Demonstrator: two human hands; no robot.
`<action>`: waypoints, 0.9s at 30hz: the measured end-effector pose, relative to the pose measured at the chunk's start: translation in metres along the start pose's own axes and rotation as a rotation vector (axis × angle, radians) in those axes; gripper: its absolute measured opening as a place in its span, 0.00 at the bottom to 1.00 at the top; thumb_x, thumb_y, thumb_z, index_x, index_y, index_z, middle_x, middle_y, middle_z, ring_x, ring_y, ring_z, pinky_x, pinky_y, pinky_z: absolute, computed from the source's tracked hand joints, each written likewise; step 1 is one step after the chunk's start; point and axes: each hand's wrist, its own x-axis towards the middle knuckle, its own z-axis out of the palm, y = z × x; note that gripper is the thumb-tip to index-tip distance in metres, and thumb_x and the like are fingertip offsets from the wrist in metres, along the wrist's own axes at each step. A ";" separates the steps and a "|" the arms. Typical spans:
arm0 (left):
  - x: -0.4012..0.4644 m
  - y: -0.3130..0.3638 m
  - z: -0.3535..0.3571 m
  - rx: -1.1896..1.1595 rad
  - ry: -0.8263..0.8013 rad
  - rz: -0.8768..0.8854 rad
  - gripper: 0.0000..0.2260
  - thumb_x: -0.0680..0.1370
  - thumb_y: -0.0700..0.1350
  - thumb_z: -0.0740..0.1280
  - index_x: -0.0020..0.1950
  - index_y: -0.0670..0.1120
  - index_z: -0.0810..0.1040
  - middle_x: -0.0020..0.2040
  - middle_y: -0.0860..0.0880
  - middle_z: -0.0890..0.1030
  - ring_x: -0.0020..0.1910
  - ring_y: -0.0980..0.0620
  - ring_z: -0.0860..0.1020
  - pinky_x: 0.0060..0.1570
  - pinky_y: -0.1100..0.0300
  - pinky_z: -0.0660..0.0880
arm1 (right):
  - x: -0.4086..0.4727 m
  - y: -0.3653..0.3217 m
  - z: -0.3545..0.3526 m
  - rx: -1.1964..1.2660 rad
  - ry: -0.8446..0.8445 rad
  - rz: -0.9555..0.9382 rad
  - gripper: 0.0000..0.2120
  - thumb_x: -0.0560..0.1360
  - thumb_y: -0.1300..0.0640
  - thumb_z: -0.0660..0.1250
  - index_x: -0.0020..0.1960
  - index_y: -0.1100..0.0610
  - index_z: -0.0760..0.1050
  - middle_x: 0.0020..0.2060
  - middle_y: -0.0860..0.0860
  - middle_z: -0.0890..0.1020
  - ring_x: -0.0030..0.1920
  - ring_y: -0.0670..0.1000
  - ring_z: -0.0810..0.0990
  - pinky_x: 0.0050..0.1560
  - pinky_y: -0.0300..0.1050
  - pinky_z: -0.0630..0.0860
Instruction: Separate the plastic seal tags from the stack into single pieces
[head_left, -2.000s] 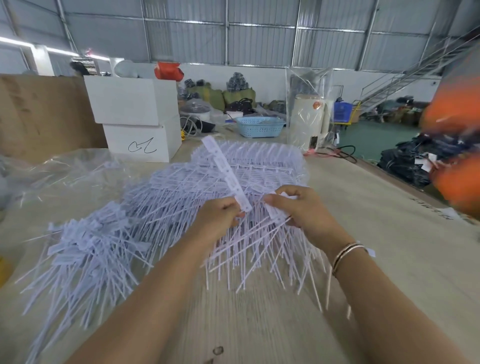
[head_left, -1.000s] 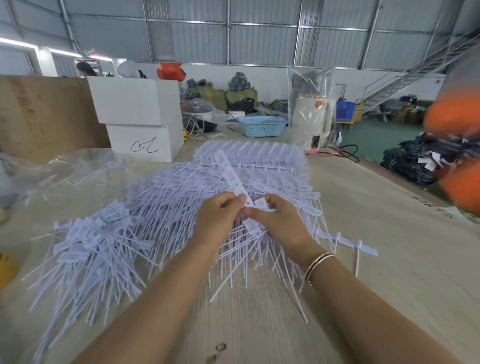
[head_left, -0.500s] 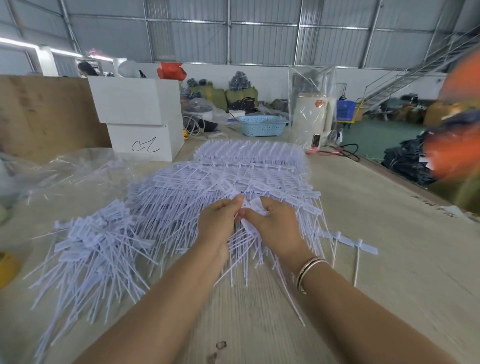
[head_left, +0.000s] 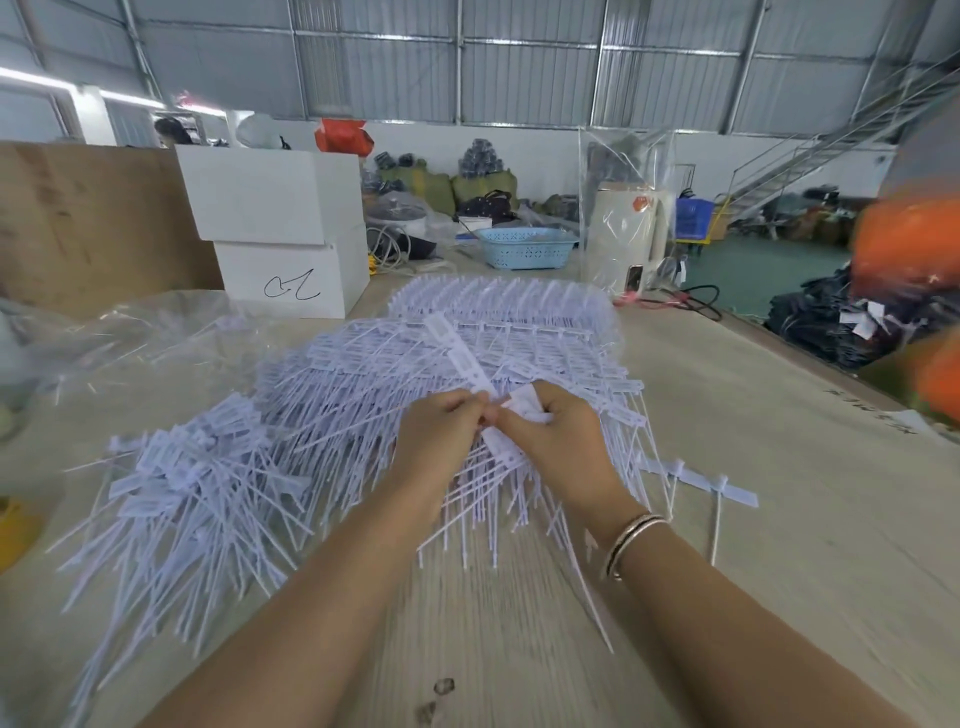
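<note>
Since half second before, white strip rose again from our hands, tilting away over stack; hands stayed together. Our left hand pinched strip's near end. Our right hand, touching left, curled round tag head. Beneath both hands lay stack of seal tags. Left of left hand, pile of single tags. Right of right hand, few loose tags on table. Beyond stack, white boxes and blue basket.
</note>
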 end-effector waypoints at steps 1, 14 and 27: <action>0.000 0.001 0.000 0.001 -0.009 -0.005 0.11 0.76 0.43 0.67 0.34 0.53 0.81 0.34 0.52 0.82 0.34 0.57 0.78 0.33 0.65 0.69 | 0.001 0.000 -0.002 0.002 0.005 0.016 0.09 0.72 0.56 0.73 0.42 0.61 0.77 0.31 0.48 0.79 0.31 0.41 0.74 0.33 0.33 0.69; 0.004 0.000 -0.009 -0.129 0.071 -0.096 0.23 0.78 0.49 0.64 0.72 0.45 0.65 0.57 0.47 0.80 0.52 0.52 0.79 0.47 0.58 0.70 | 0.009 0.010 -0.021 -0.007 0.051 0.210 0.16 0.70 0.49 0.73 0.38 0.54 0.67 0.33 0.48 0.67 0.33 0.46 0.62 0.36 0.40 0.61; -0.001 -0.006 -0.015 0.723 0.575 0.712 0.04 0.74 0.52 0.68 0.45 0.53 0.81 0.66 0.48 0.71 0.71 0.46 0.55 0.66 0.42 0.48 | 0.008 0.009 -0.020 0.041 -0.027 0.261 0.20 0.73 0.54 0.71 0.34 0.65 0.66 0.30 0.57 0.60 0.24 0.49 0.56 0.23 0.34 0.61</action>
